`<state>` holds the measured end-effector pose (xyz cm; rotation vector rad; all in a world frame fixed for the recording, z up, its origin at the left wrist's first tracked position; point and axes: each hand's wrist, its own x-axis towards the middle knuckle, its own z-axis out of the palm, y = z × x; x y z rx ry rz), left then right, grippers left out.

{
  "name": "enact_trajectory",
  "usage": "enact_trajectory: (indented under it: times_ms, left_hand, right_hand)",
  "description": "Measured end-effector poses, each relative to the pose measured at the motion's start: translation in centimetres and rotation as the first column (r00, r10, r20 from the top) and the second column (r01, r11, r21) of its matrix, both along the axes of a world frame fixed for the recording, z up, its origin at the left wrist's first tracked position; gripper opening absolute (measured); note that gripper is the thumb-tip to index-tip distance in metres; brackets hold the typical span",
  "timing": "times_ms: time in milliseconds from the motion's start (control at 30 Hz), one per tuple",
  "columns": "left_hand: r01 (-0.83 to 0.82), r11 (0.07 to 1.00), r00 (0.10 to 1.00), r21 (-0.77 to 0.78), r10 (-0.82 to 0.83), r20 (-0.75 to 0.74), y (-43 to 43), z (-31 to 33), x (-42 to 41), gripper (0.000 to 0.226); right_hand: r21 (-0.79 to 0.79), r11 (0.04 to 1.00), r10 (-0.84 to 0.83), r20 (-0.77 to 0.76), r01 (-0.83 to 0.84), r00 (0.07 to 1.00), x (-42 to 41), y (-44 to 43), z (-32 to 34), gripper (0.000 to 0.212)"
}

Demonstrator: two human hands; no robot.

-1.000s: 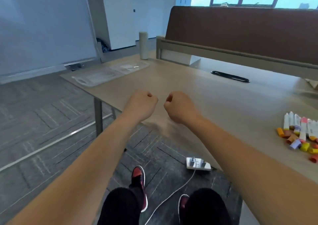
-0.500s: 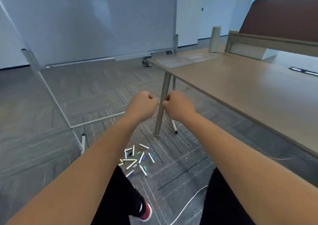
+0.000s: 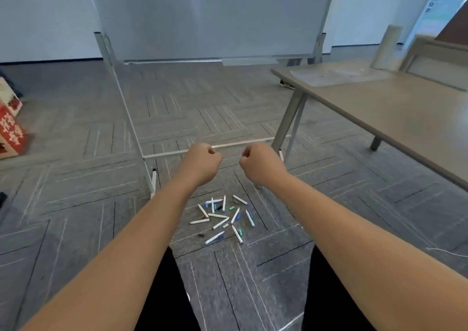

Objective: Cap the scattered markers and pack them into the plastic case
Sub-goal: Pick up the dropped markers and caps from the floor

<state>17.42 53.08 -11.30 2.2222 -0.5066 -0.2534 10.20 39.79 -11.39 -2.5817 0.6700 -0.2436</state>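
Left hand (image 3: 202, 164) and right hand (image 3: 260, 164) hover as empty fists over markers (image 3: 222, 219) on the floor (image 3: 76, 178); tiny loose caps (image 3: 232, 208) could get missed or mismatched.

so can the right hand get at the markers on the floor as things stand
Probably not without bending down: the right hand hangs fisted well above the markers, though nothing lies between them.

red box (image 3: 11, 128) cut off left, markers (image 3: 218, 215) tiny
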Motion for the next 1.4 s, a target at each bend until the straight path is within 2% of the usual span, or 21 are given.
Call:
enact_trajectory:
  times_ms: [300,500,633,833,967,1133,1400]
  left_hand:
    - [0.033,0.988,0.994,0.153,-0.017,-0.107,-4.0,-7.9,6.1,0.02]
    - [0.082,0.943,0.982,0.322,-0.021,-0.188,-8.4,-18.0,11.5,0.023]
    - [0.133,0.884,0.979,0.448,-0.047,-0.2,-10.4,-26.3,14.7,0.02]
    - [0.202,0.794,0.954,0.574,-0.028,-0.297,-12.0,-39.7,18.0,0.019]
    - [0.282,0.706,0.935,0.649,-0.049,-0.352,-12.4,-47.0,19.0,0.016]
    - [0.349,0.597,0.915,0.722,-0.051,-0.4,-12.4,-53.1,19.6,0.021]
    - [0.436,0.453,0.9,0.777,-0.215,-0.38,-12.6,-58.8,19.7,0.025]
  right_hand:
    - [0.091,0.996,0.03,-0.121,-0.019,0.992,6.4,-3.5,-9.0,0.021]
    - [0.147,0.989,0.054,-0.276,-0.014,0.96,12.4,-7.8,-19.6,0.018]
    - [0.16,0.986,0.107,-0.391,-0.047,0.914,15.4,-9.9,-27.4,0.018]
    - [0.204,0.979,0.123,-0.555,-0.009,0.823,18.6,-11.7,-39.4,0.009]
    - [0.193,0.981,0.149,-0.645,-0.029,0.749,19.5,-12.3,-46.2,0.022]
    - [0.156,0.986,0.073,-0.713,0.056,0.697,19.6,-12.5,-52.5,0.013]
    - [0.045,0.999,0.04,-0.758,-0.008,0.651,19.9,-12.5,-57.8,0.017]
